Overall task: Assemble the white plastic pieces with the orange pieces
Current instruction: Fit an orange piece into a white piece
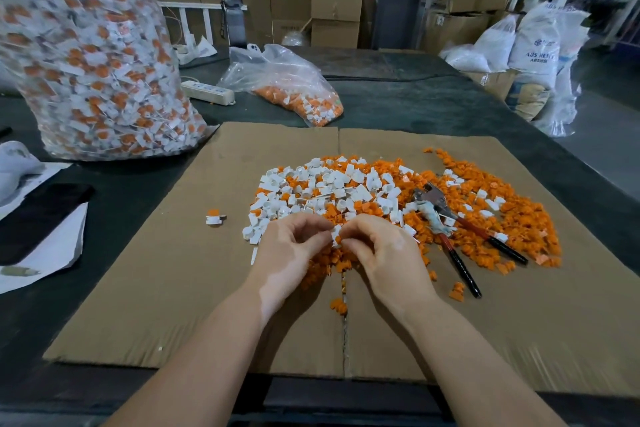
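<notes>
While both forearms reach in from the bottom of the frame, the left hand (289,246) and right hand (381,250) meet at centre, backs up, fingers curled, pinching one small white piece (335,236) between their fingertips above the near edge of a mixed pile. White pieces (311,191) lie heaped at centre on a cardboard sheet (166,288) covering the tabletop (415,97); orange pieces (512,215) spread toward the right. One joined piece (214,217) sits apart, left of the pile. Pliers (450,229) rest on the orange pieces at right. At upper left stands a big bag (86,52) of joined pieces; a small bag (287,83) lies at upper centre.
</notes>
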